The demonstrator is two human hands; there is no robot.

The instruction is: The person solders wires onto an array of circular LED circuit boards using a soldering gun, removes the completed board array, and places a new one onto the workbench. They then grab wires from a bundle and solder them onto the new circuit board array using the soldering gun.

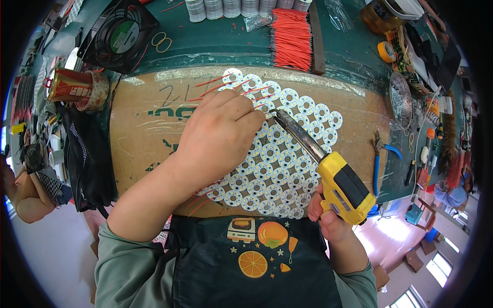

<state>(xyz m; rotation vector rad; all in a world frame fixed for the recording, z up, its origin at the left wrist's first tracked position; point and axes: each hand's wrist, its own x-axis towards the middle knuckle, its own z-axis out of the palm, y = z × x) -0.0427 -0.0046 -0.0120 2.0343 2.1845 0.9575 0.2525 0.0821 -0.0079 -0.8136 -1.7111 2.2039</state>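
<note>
Many round white LED boards (270,152) with centre holes and small yellow chips lie in a block on a cardboard sheet (138,131). My left hand (221,128) rests over their left side, thumb and fingers pinched together near the upper rows; what they pinch is hidden. In my right hand (331,218) is a yellow and black soldering gun (345,187), gripped by its handle. Its dark tip reaches a board just right of my left fingertips. Thin red wires (209,82) stick out leftward from boards along the upper-left and lower-left edges.
A bundle of red wires (291,41) lies beyond the boards, beside several solder-like reels (232,8). A black fan (119,36) stands far left, near a red-gold can (69,84). Blue-handled pliers (377,159) and a metal dish (399,100) sit right. Another person (32,197) is at left.
</note>
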